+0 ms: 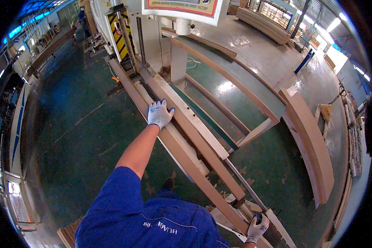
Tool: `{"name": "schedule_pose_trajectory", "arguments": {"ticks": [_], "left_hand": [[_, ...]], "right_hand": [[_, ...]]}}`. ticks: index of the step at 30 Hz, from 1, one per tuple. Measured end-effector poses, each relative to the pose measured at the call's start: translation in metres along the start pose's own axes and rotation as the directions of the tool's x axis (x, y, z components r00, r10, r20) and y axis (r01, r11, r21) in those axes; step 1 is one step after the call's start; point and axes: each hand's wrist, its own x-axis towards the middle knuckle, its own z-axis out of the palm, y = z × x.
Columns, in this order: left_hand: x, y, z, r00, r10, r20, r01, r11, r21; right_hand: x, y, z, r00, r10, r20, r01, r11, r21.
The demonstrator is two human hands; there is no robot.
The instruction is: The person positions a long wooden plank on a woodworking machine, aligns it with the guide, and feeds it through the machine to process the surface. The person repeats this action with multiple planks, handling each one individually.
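Note:
My left hand [159,113], in a white glove with blue fingertips, lies over the nearer long brown board [184,159], fingers outstretched and thumb apart. This board runs slantwise across the machine bed. A second long brown board [213,159] lies parallel on its far side, beside the pale machine rail [194,123]. Between the boards there is a dark gap with a pale strip. At the lower right, my gloved right hand [257,229] is curled at the end of the bed, close to the nearer board. What its fingers close on is too small to make out.
A white machine head [182,7] overhangs the bed's far end, near a yellow-black striped panel [119,39]. Beyond the rail stands a frame table [231,89]. A curved stack of brown boards [312,142] is on the right. A metal rod [246,184] runs alongside the bed.

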Motion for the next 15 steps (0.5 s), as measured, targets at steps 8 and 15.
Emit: {"name": "schedule_pose_trajectory", "arguments": {"ticks": [8, 15], "left_hand": [[0.003, 0.001, 0.005, 1.0, 0.012, 0.01, -0.012, 1.0, -0.009], [0.002, -0.001, 0.004, 1.0, 0.009, 0.012, -0.009, 1.0, 0.001]], "right_hand": [[-0.004, 0.01, 0.009, 0.995, -0.063, -0.081, 0.06, 0.997, -0.04], [0.001, -0.005, -0.002, 1.0, -0.016, -0.022, 0.016, 1.0, -0.019]]}}
